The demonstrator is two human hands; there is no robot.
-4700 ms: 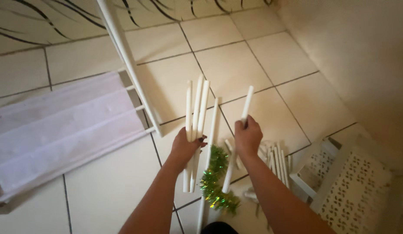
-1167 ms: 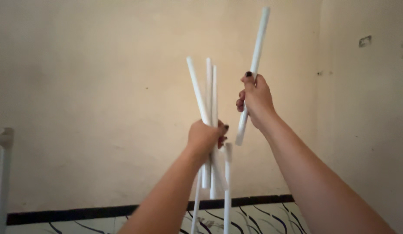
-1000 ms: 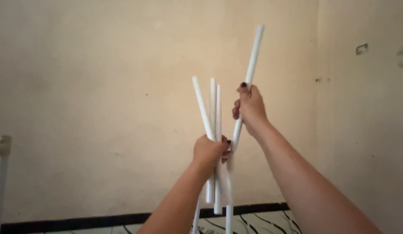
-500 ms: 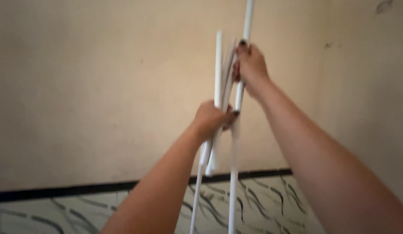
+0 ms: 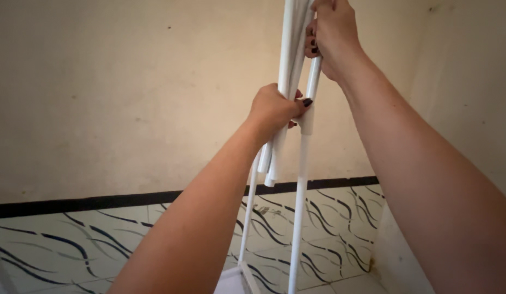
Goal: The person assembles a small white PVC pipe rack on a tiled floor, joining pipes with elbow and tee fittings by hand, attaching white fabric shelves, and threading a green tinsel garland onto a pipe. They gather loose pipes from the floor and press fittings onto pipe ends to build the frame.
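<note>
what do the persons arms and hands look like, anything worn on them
Both forearms are bare, with no sleeves in view. No watch, bracelet or glove shows on either. The left hand has dark polish on the one nail that shows, the thumb's. The right hand also shows dark-polished nails. No ring is visible, though most fingers are curled out of sight.

No package, label, sign or screen shows in this view. The plain beige wall and the patterned tiles below it carry nothing printed or lit. The white tubes in the hands bear no sticker that can be made out.
</note>
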